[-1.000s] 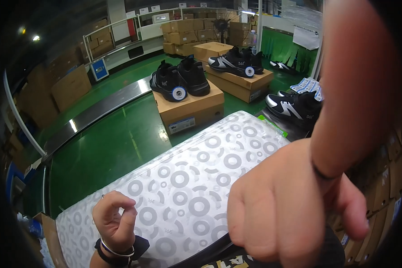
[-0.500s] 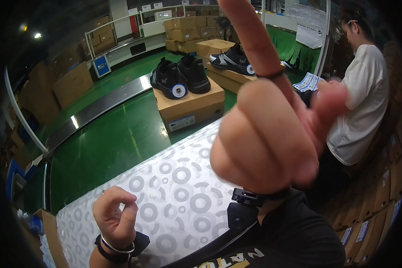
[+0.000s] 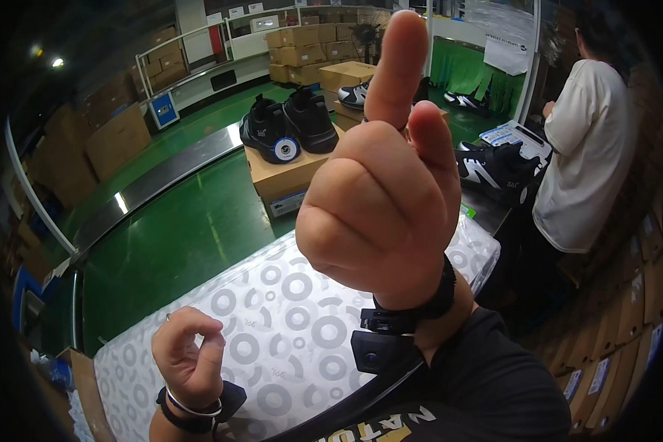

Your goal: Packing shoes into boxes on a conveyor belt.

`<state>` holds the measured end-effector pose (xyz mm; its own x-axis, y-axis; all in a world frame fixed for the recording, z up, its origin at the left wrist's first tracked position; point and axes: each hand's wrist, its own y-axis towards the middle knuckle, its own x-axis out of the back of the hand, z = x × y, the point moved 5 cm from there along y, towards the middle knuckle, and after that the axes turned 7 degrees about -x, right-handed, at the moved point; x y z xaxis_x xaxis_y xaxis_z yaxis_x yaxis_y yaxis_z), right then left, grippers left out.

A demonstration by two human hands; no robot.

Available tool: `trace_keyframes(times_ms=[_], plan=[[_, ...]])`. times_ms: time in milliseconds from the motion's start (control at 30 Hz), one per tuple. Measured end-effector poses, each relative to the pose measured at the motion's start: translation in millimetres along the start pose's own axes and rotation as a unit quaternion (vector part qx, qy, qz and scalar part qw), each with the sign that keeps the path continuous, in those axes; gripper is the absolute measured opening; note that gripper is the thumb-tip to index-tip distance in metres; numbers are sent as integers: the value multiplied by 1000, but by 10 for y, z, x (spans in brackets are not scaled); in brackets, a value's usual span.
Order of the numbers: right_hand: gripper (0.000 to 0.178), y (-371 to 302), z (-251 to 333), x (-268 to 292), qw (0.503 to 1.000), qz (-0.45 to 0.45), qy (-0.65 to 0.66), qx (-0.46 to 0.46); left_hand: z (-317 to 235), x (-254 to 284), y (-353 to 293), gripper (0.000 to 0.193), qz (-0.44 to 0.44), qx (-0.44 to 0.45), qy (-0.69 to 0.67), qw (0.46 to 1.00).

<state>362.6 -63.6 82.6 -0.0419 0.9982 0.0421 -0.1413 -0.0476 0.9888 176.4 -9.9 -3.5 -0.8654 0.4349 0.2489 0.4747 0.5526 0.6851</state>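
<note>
My right hand [image 3: 381,210] is raised in front of me, index finger pointing up and thumb out to the side. Its other fingers are curled in, and no object shows in it. Low on the left, my left hand [image 3: 190,350] curls with thumb and index tips close together, nothing visible between them. It hovers over a white sheet [image 3: 283,339] printed with grey rings, spread across my work surface. Beyond the sheet, a pair of black sneakers [image 3: 309,121] with a round tag stands on a brown shoebox [image 3: 280,177]. My right hand partly hides a second black-and-grey shoe [image 3: 353,96].
A green conveyor belt [image 3: 177,228] with a metal rail [image 3: 155,180] runs along the far side. At right, a person in a white shirt [image 3: 586,155] stands by black-and-white shoes [image 3: 497,173] and printed papers [image 3: 504,136]. Stacked shoeboxes [image 3: 604,361] fill the lower right.
My right hand has moved down, left and away from my view, index finger still up. My left hand stays put. The person at right has turned away, and shoes beside them have come into view.
</note>
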Motion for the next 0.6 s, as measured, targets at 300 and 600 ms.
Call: trace_keyframes(times_ms=[300, 600], plan=[[21, 107, 413, -61, 942, -15, -292, -167, -1, -60, 28, 13, -3, -5, 6, 1000], [20, 50, 461, -52, 966, -69, -222, -112, -15, -88, 31, 13, -5, -11, 6, 1000]])
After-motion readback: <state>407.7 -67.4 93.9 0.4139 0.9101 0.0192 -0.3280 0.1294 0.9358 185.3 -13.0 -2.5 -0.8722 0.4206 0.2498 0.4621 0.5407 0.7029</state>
